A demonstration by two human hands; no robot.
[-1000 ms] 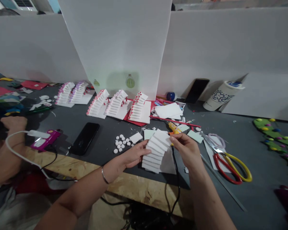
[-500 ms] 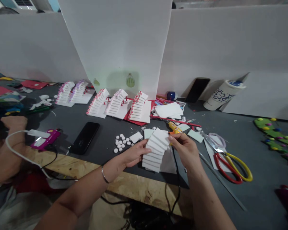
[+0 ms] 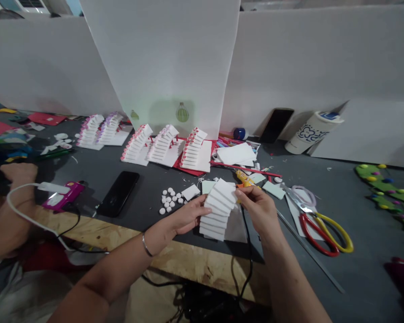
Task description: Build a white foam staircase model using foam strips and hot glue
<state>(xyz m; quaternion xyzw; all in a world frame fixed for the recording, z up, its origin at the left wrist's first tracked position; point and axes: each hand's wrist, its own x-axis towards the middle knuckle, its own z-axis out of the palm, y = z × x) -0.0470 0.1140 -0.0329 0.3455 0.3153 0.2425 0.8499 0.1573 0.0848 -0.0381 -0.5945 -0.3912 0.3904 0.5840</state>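
A small curved staircase (image 3: 218, 208) of white foam-like strips stands on a white base (image 3: 237, 229) near the table's front edge. On its left side, my left hand (image 3: 188, 216) closes on it, with fingertips lying across the middle steps. My right hand (image 3: 257, 206) pinches the upper right corner of the top steps between thumb and fingers. A yellow glue gun (image 3: 244, 178) with an orange tip lies just behind, partly hidden by the staircase and my right hand. Small white discs (image 3: 169, 200) lie in a loose group left of the staircase.
Several similar staircases with red or purple dots (image 3: 163, 143) stand at the back. A black phone (image 3: 118, 194) and pink power strip (image 3: 65, 196) lie left, near another person's arm (image 3: 16, 202). Right are scissors (image 3: 318, 224), a metal ruler (image 3: 311, 253) and a paper cup (image 3: 313, 133).
Both hands keep their hold on the staircase, nearly still. The whole view shifts very slightly; nothing else visibly moves.
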